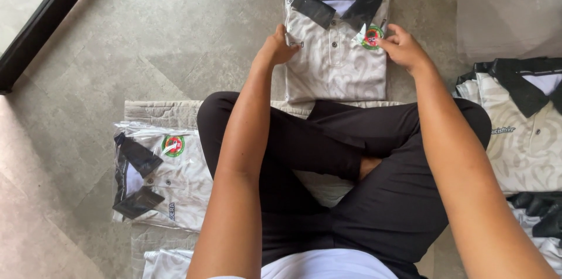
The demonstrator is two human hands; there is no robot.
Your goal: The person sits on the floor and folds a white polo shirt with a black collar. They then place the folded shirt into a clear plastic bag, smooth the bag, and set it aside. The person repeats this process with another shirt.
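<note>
A person sits cross-legged on the floor (175, 39) on a mat (158, 114). Just past the knees lies a bagged shirt (336, 62), flat, collar pointing away, its long side running away from the person. The left hand (276, 49) pinches the bag's left edge with bent fingers. The right hand (403, 46) rests on the right edge by the round badge, fingers curled on the plastic. Both hands are about as near as each other.

By the left knee lies another bagged shirt (161, 176). By the right knee sits a pile of loose shirts (521, 138). Far right lies an empty clear bag (509, 9). Nothing blocks the hands.
</note>
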